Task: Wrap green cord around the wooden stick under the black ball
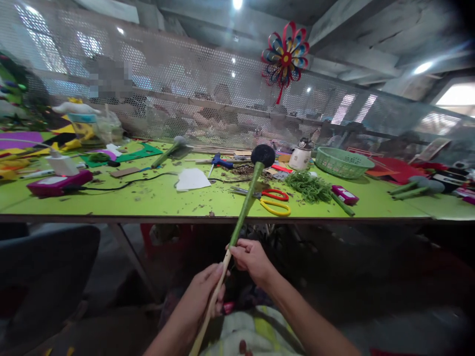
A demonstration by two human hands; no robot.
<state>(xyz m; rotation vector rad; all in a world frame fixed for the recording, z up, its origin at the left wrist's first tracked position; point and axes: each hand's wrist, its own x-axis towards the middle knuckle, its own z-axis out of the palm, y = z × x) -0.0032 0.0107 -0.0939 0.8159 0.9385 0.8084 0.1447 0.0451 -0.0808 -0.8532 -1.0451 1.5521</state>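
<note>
In front of me a long wooden stick (pixel 208 316) slants up and away over the table edge. Its upper part has a green wrapping (pixel 243 213), and a black, fuzzy-looking round head (pixel 263 155) tops it. My left hand (pixel 208 284) is closed round the bare pale wood. Just above, my right hand (pixel 250 257) pinches the stick where the green wrapping meets the wood. Behind the green part lie scissors (pixel 275 201) with one red and one yellow handle. A heap of green strands (pixel 309 187) is to their right.
On the green table (pixel 148 202) lie a blue glue gun (pixel 221 161), white paper (pixel 193 179), a magenta box with a charger (pixel 59 184) and scattered brown bits. A green basket (pixel 345 162) and a white bottle (pixel 300 157) stand farther back. A perforated screen (pixel 208 89) rises behind.
</note>
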